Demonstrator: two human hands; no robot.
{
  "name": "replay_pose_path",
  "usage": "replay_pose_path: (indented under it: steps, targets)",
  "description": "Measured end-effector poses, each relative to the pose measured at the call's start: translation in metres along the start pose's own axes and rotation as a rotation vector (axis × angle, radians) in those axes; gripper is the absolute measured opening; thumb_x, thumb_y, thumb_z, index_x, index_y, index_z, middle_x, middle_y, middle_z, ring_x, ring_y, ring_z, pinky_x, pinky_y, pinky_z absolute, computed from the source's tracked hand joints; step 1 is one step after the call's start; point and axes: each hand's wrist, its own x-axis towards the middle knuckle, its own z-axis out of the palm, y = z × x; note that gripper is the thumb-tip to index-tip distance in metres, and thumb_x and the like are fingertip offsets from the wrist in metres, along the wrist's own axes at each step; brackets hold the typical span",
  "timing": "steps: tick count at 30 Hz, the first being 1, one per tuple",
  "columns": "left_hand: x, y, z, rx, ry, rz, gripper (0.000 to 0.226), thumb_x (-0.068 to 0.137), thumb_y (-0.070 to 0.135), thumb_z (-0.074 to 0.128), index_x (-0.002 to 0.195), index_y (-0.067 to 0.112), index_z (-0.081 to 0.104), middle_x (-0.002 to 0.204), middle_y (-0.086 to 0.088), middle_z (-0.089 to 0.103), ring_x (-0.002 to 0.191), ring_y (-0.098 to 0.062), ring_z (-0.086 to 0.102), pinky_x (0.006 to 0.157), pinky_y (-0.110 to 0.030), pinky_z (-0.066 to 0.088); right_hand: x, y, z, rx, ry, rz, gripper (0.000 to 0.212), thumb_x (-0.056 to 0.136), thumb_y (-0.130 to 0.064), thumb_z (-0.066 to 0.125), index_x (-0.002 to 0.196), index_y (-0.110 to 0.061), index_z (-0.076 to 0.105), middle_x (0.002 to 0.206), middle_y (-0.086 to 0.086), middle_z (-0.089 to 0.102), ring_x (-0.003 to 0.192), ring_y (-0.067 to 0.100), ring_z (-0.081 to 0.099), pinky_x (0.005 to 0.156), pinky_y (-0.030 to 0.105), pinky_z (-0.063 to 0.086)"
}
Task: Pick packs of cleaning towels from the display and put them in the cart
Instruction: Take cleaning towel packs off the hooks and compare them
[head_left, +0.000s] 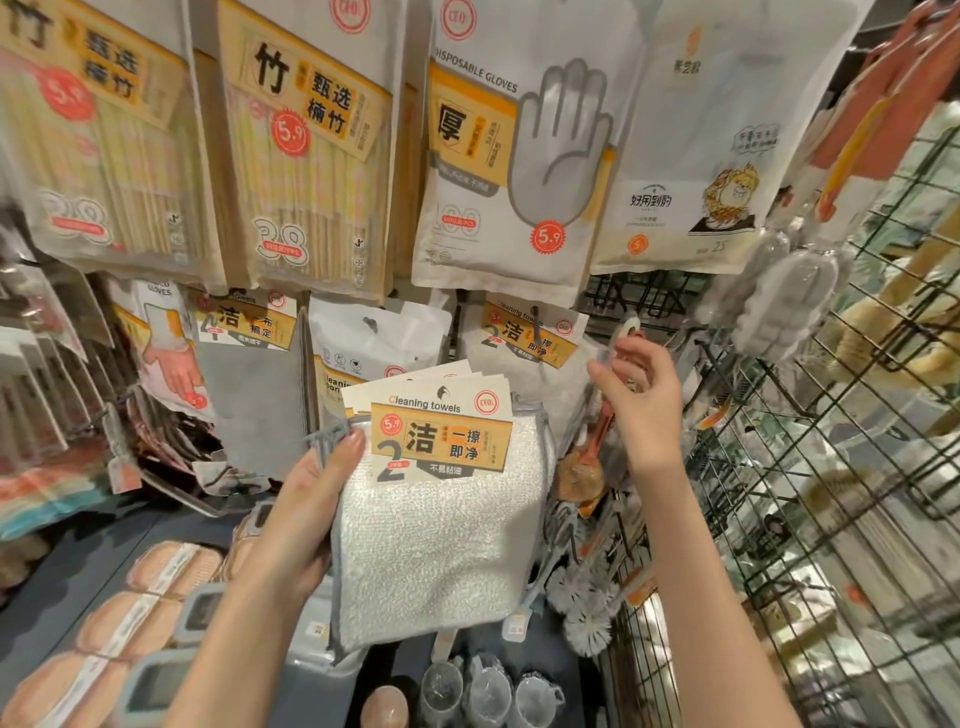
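Several packs of cleaning towels (441, 499) sit fanned in the left hand (306, 514), clamped by thumb and fingers just below the hanging pack (530, 338). The right hand (644, 405), fingers loosely apart and holding nothing, hovers right of that pack. Collecting seems underway; next, unhook it, then find the cart, unseen here.

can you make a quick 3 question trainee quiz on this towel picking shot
1. True or false: the left hand holds several packs of cleaning towels.
2. The right hand is: A) in the cart B) raised near the hanging cleaning towels pack C) on the chopsticks.
3. Fill in: the pack above those towels reads "disposable ____".

Key: 1 true; 2 B; 3 gloves.
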Motion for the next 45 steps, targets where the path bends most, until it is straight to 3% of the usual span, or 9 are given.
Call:
replay_pose_path:
  steps: [5,12,18,23,28,33,39,43,45]
  targets:
    - [0.002,-0.002,0.003,0.008,0.003,-0.015,0.034,0.09,0.032,0.05,0.117,0.014,0.062,0.107,-0.012,0.072,0.095,-0.025,0.07,0.069,-0.03,0.059,-0.027,-0.017,0.006,-0.02,-0.205,0.014,0.023,0.081,-0.017,0.07,0.103,-0.02,0.062,0.1,-0.002,0.063,0.089,0.006,0.057,0.073,0.012,0.044]
    - [0.001,0.0,0.007,0.013,-0.019,-0.022,0.035,0.091,0.031,0.05,0.118,0.012,0.062,0.105,-0.01,0.073,0.093,-0.023,0.071,0.064,-0.027,0.057,-0.05,-0.022,0.024,-0.188,-0.472,-0.003,0.053,0.071,-0.019,0.079,0.116,-0.034,0.054,0.112,-0.024,0.049,0.114,0.004,0.047,0.099,0.021,0.033]
    - [0.001,0.0,0.006,0.02,-0.025,-0.032,0.035,0.088,0.034,0.052,0.115,0.015,0.064,0.107,-0.011,0.072,0.097,-0.025,0.07,0.07,-0.031,0.059,-0.058,-0.022,0.028,-0.228,-0.423,-0.075,0.064,0.07,-0.016,0.08,0.127,-0.023,0.052,0.119,-0.01,0.049,0.119,0.006,0.043,0.105,0.02,0.029]
    - [0.002,-0.002,0.004,0.02,-0.022,-0.043,0.041,0.085,0.039,0.052,0.117,0.015,0.064,0.11,-0.011,0.071,0.102,-0.027,0.068,0.082,-0.038,0.057,-0.066,-0.02,0.034,-0.164,-0.335,-0.109,0.06,0.072,-0.008,0.077,0.127,-0.02,0.054,0.114,-0.014,0.051,0.109,-0.012,0.045,0.091,-0.001,0.03]
    - [0.003,-0.006,0.003,0.022,-0.014,-0.052,0.047,0.077,0.048,0.054,0.11,0.017,0.066,0.107,-0.011,0.072,0.098,-0.026,0.069,0.075,-0.034,0.059,-0.074,-0.017,0.036,-0.064,-0.297,-0.125,0.054,0.072,-0.001,0.076,0.116,-0.022,0.053,0.112,-0.012,0.06,0.108,-0.002,0.054,0.094,0.011,0.04]
    - [0.003,-0.007,-0.001,0.02,-0.014,-0.035,0.089,0.046,0.074,0.074,0.113,0.016,0.065,0.11,-0.012,0.071,0.101,-0.027,0.068,0.071,-0.033,0.059,-0.071,-0.016,0.029,0.045,-0.356,-0.09,0.04,0.071,0.002,0.075,0.1,-0.015,0.054,0.1,-0.004,0.061,0.097,0.001,0.058,0.087,0.018,0.046]
    - [0.002,-0.006,0.001,-0.023,-0.009,-0.088,0.064,0.075,0.06,0.04,0.117,0.016,0.062,0.109,-0.011,0.071,0.1,-0.026,0.069,0.078,-0.037,0.058,-0.066,-0.013,0.021,0.131,-0.43,0.031,0.019,0.082,0.003,0.064,0.096,-0.011,0.06,0.094,-0.003,0.072,0.093,0.019,0.067,0.085,0.038,0.054]
    - [0.002,-0.004,0.002,-0.02,0.041,-0.113,0.055,0.078,0.053,0.049,0.117,0.016,0.062,0.108,-0.012,0.072,0.1,-0.03,0.068,0.082,-0.042,0.056,-0.065,-0.015,0.019,0.214,-0.398,0.062,0.017,0.084,0.0,0.063,0.096,-0.012,0.06,0.094,-0.002,0.066,0.091,0.008,0.065,0.082,0.024,0.052]
    - [0.002,-0.003,0.003,-0.039,0.049,-0.11,0.044,0.08,0.044,0.056,0.109,0.012,0.065,0.092,-0.013,0.074,0.081,-0.029,0.07,0.07,-0.04,0.058,-0.066,-0.015,0.018,0.242,-0.378,0.096,0.016,0.086,0.002,0.058,0.095,-0.011,0.058,0.092,-0.002,0.064,0.086,0.002,0.065,0.077,0.018,0.051]
